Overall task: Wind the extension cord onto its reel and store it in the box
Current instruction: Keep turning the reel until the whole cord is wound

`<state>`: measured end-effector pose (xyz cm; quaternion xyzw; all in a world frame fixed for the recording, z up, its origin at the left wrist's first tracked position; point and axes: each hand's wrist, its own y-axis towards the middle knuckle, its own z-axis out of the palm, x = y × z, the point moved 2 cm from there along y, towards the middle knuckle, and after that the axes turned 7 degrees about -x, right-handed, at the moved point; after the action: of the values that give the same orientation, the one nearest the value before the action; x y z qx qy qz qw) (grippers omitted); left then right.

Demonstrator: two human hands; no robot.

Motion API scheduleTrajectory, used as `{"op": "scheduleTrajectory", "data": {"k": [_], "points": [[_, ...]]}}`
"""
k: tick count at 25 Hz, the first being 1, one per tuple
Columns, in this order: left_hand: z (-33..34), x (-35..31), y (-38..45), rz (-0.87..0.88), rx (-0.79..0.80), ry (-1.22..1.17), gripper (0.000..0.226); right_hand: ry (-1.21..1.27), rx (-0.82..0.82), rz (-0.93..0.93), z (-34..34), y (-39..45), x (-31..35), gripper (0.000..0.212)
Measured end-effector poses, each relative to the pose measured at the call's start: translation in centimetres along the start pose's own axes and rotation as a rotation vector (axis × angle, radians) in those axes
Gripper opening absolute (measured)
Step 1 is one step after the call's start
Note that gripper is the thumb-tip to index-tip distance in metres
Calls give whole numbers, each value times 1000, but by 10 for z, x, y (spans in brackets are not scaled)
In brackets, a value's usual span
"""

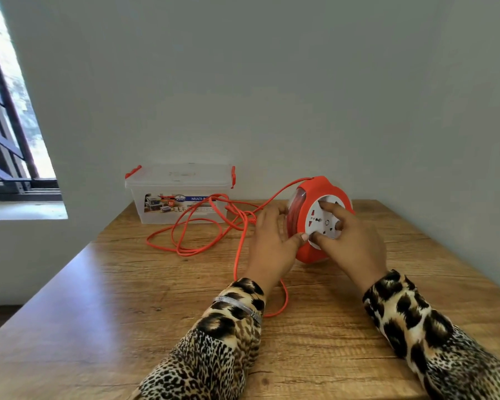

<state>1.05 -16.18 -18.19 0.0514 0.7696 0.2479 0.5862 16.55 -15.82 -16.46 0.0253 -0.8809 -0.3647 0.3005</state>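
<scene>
Two leopard-print sleeves (pixel 214 350) reach forward over a wooden bench (pixel 98 298), a silver bangle (pixel 238 306) circling the left wrist. Both hands work an orange reel (pixel 312 194) that stands on edge toward the bench's far right, its white socket face (pixel 324 219) turned to the person. The left hand (pixel 272 246) steadies the reel's left side, fingers spread along the rim and the thumb pressed to the lower edge of the socket face. The right hand (pixel 350 241) covers the face from the right, its fingers curled onto the white disc with fingertips set against the sockets.

Part of the orange cord (pixel 191 238) is already wound inside the reel, showing through its clear side. The rest leaves the top of the reel and lies loose on the bench to the left in several overlapping loops, with one strand running toward the person, passing under the left wrist and curving back beside the sleeve.

A clear plastic box (pixel 179 194) with red clips sits at the bench's far left corner against a pale wall (pixel 272 82), its lid on; the cord's farthest loops lie just in front of it. A barred window (pixel 9 125) is at the left.
</scene>
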Motion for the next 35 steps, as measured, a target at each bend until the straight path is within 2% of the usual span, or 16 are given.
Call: {"op": "scheduleTrajectory", "data": {"k": [4, 8, 9, 10, 12, 13, 15, 18, 20, 22, 25, 27, 29, 31, 33, 35], "points": [[-5, -9, -10, 85, 19, 110, 44, -109, 234, 43, -4, 12, 2, 64], [-46, -24, -14, 360, -280, 500, 46, -292, 610, 59, -12, 28, 5, 64], [-60, -23, -10, 347, -313, 662, 50, -337, 692, 61, -13, 29, 7, 64], [-74, -20, -6, 257, -261, 844, 55, -371, 755, 59, -13, 29, 9, 65], [-95, -9, -5, -33, -13, 1082, 62, -423, 843, 31, -13, 28, 17, 66], [-101, -4, -9, -137, 85, 1110, 56, -452, 879, 6, -13, 29, 21, 67], [-108, 3, -17, -175, 140, 1095, 31, -506, 940, -40, -13, 28, 27, 68], [-117, -4, -15, -107, 78, 1130, 9, -547, 952, -74, -17, 23, 33, 69], [-126, -10, -9, -59, 31, 1071, 9, -615, 878, -142, -20, 18, 39, 62], [-136, -17, -1, -63, 23, 911, 13, -613, 671, -258, -21, 16, 53, 51], [-152, -24, 11, -182, 55, 434, 17, -300, 511, -337, -13, 14, 78, 40], [-163, -27, 15, -169, 58, 300, 23, 39, 587, -298, -1, 10, 97, 38], [-171, -28, 17, -128, 62, 292, 26, 236, 750, -293, 12, 5, 114, 36], [-178, -28, 21, -120, 21, 229, 26, 287, 887, -251, 24, 2, 123, 34], [-188, -28, 27, -151, -83, 131, 27, 323, 997, -114, 30, -1, 123, 35], [-201, -27, 36, -185, -204, 80, 27, 318, 1084, -91, 30, -9, 119, 31]]}}
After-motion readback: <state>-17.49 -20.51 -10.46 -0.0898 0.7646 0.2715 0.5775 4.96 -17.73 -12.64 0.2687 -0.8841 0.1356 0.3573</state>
